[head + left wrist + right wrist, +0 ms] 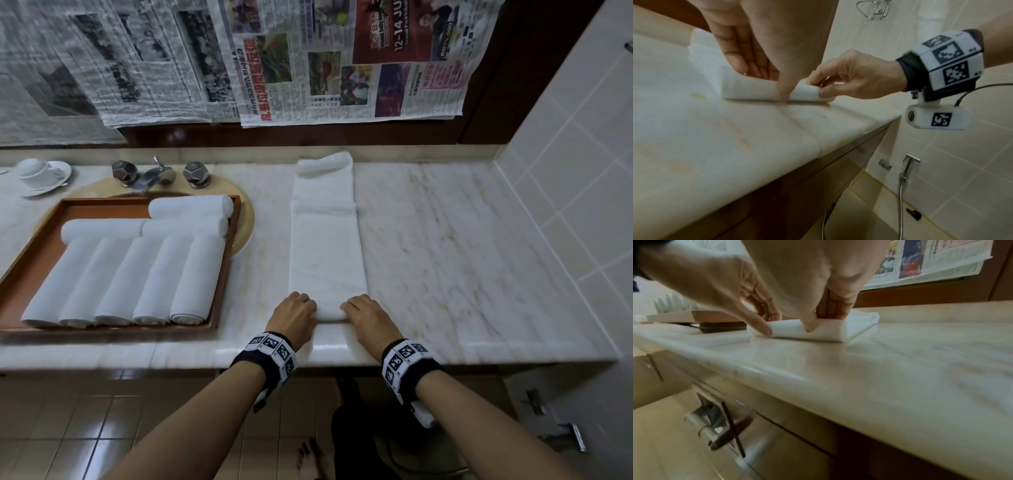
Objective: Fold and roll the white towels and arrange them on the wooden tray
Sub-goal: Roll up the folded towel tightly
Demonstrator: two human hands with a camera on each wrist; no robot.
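While towel [327, 253] lies flat, both hands pinch its rolled end

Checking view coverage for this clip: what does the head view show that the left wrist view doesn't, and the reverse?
Only the head view shows the wooden tray holding eight rolled towels, the tap, the cup and saucer and the newspapers on the wall.

Only the left wrist view shows the spray hose on the tiled wall under the counter.

Both show the left hand and right hand gripping the started roll of the long folded towel on the marble counter.
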